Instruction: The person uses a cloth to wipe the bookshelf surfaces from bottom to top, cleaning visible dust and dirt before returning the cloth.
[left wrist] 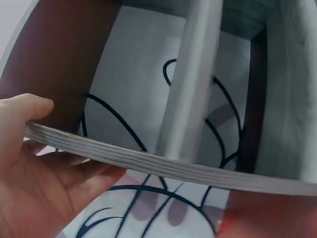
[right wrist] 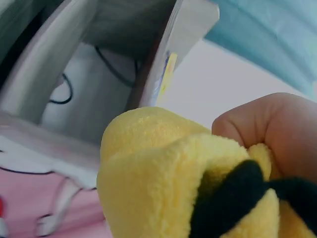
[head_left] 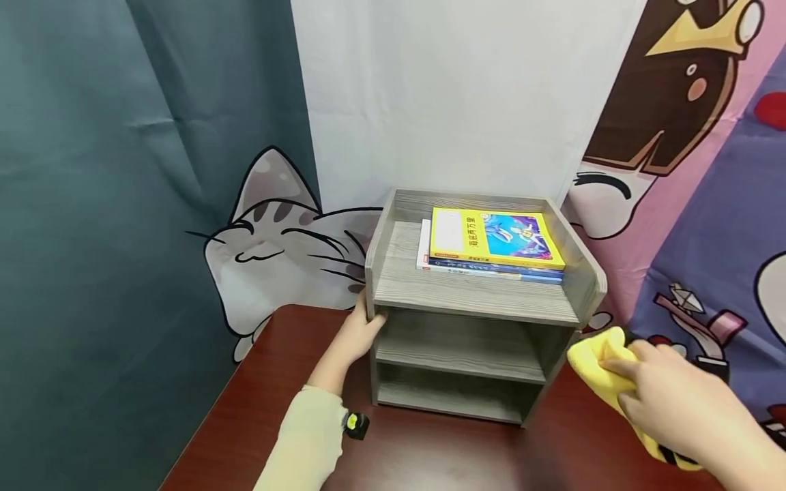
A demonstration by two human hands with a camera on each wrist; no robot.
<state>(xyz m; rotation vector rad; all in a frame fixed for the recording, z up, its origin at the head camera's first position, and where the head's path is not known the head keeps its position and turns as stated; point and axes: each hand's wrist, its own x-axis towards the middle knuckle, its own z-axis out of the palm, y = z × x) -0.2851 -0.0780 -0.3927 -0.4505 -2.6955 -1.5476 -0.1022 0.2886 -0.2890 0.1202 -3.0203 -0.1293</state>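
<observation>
A small grey wood-grain shelf [head_left: 467, 296] stands on the table, with two openings below its top board. My left hand [head_left: 357, 334] grips its left side panel near the front edge. In the left wrist view the thumb lies on the inner face of the side panel [left wrist: 163, 168] and the fingers are on the outer side. To the right of the shelf, my right hand [head_left: 663, 392] holds a bunched yellow fluffy cloth [head_left: 598, 368] with black parts. The right wrist view shows this cloth [right wrist: 153, 168] large and close, apart from the shelf.
Several books [head_left: 497, 239] lie stacked on the shelf's top board, a yellow-covered one uppermost. A dark red table [head_left: 417, 453] carries the shelf. Behind it hangs a printed curtain [head_left: 473, 95], with a cartoon cat [head_left: 258, 266] at the left.
</observation>
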